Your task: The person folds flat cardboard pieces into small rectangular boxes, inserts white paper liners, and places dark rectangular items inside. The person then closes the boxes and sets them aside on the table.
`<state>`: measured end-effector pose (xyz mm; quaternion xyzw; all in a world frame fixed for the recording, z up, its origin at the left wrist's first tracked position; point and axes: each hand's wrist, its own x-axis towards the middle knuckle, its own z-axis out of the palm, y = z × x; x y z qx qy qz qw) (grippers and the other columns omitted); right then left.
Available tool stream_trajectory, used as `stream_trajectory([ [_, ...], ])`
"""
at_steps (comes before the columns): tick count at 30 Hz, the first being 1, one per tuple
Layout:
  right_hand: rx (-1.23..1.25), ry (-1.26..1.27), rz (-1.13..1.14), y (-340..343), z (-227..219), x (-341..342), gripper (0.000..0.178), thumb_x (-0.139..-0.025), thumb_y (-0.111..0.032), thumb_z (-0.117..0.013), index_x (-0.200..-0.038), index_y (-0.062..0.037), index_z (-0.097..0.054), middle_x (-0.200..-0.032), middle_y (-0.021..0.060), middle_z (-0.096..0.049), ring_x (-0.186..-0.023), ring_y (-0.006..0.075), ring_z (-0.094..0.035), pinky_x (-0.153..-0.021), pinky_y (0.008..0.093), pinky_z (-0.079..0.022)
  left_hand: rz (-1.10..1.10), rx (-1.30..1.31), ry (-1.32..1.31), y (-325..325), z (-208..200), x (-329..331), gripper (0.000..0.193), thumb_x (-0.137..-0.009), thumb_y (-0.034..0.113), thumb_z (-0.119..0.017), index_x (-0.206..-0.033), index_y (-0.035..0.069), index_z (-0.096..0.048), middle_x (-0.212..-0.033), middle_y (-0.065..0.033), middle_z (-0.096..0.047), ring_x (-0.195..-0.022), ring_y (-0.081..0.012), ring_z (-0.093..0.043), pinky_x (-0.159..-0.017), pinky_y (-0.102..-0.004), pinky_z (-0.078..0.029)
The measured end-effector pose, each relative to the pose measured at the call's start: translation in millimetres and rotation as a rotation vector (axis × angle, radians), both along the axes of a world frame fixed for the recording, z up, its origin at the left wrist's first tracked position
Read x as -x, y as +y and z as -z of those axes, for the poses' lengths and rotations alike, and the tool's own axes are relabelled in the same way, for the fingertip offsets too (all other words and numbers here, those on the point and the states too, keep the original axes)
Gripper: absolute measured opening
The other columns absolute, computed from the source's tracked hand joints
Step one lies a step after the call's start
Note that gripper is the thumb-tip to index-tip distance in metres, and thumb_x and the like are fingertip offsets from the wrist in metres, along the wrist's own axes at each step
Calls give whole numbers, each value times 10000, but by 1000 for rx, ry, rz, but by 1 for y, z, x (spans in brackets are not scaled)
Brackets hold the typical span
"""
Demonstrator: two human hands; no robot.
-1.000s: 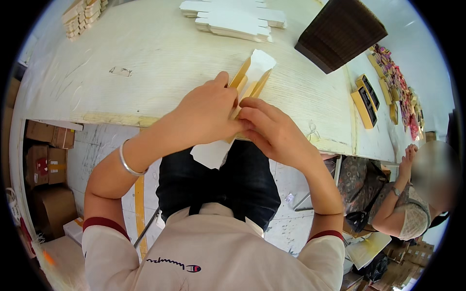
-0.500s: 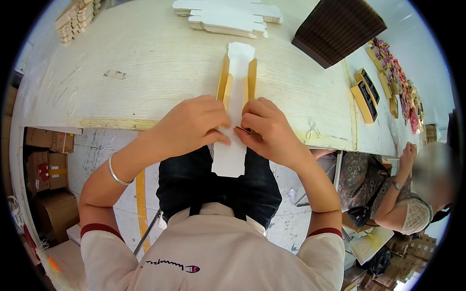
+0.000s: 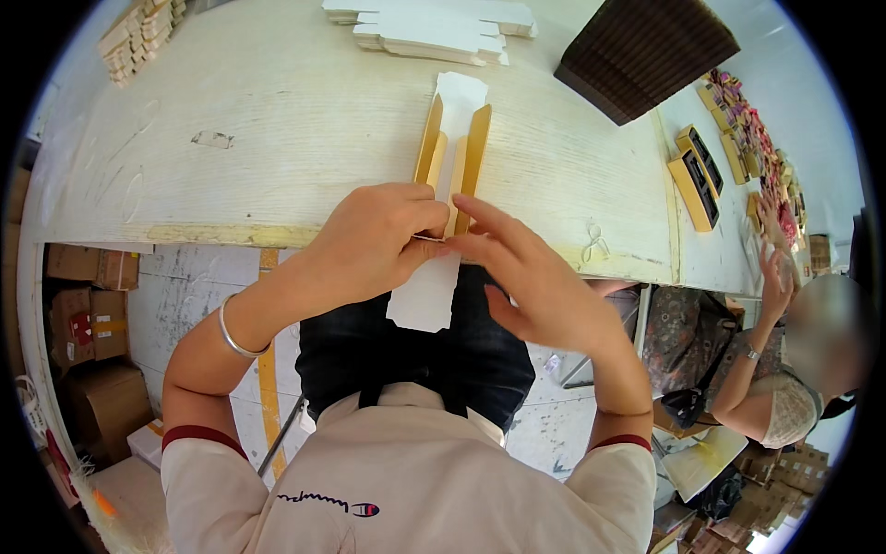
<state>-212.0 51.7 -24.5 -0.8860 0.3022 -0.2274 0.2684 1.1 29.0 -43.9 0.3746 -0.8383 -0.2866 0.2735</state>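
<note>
Left hand: grip clamped on the near part of the gold-and-white carton — probably steadying it.
Right hand: grip apart, fingertips against the carton's right side, seemingly guiding it.
Carton: across the bench edge, running twelve to six; nothing shows inside.
Gold boxes: three o'clock, black inserts within.
White flat blanks: twelve o'clock — stacked, perhaps for easy reach.

Brown cardboard boxes sit below the pale table, left of a yellow floor stripe.
</note>
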Motion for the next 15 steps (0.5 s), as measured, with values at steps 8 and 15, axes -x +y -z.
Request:
stream_trajectory([
  [8, 332, -316, 151, -4, 38, -7, 254, -711, 63, -683, -950, 24, -608, -1014, 145, -615, -869, 314, -603, -732, 349, -511, 295, -764, 328, -21, -19, -18, 480, -952, 479, -498, -1150, 43, -460, -914, -33, -561, -765, -96, -500, -683, -218, -419],
  [15, -146, -759, 304, -1, 47, -24, 247, -816, 85, -628, -1041, -2, -576, -990, 118, -575, -738, 216, -564, -652, 307, -469, 73, -496, 303, 0, 4, -10, 269, -931, 90, -566, -1146, 63, -407, -1149, -82, -449, -854, -97, -508, -741, -224, -449],
])
